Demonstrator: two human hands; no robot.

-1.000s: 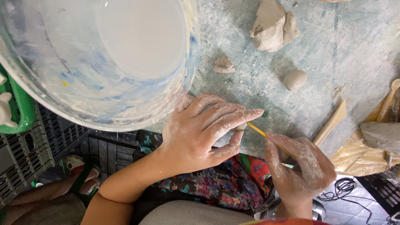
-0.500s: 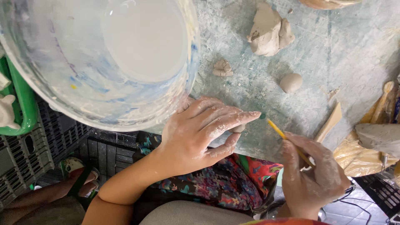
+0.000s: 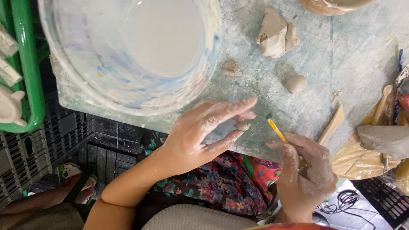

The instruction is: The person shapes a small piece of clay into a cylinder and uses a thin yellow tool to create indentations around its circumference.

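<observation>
The left hand (image 3: pixel 204 134), dusted with pale clay, rests flat on the near edge of the counter (image 3: pixel 341 55), its fingers stretched out and loosely spread toward the right. A small bit of clay (image 3: pixel 243 126) sits just under the fingertips, between the forefinger and the lower fingers; it seems to be touched by them, though the view is too tight to be sure it is pinched. This hand lies just below the rim of the big white bucket (image 3: pixel 128 55), which holds milky liquid and stands on the counter's left part.

The right hand (image 3: pixel 304 172) is closed around a thin yellow tool (image 3: pixel 277 130), gripping its lower end with thumb and fingers so that the tip points up and left, toward the small bit of clay but apart from it. This hand hangs off the counter's near edge, well to the right of the bucket.

A small clay ball (image 3: pixel 295 83) lies on the counter to the right of the bucket, with a large clay lump (image 3: pixel 276 35) farther up from it and a crumpled clay scrap (image 3: pixel 231 68) just beside the bucket's rim. A flat wooden stick (image 3: pixel 333 124) lies slanted at the near edge, right of the yellow tool.
</observation>
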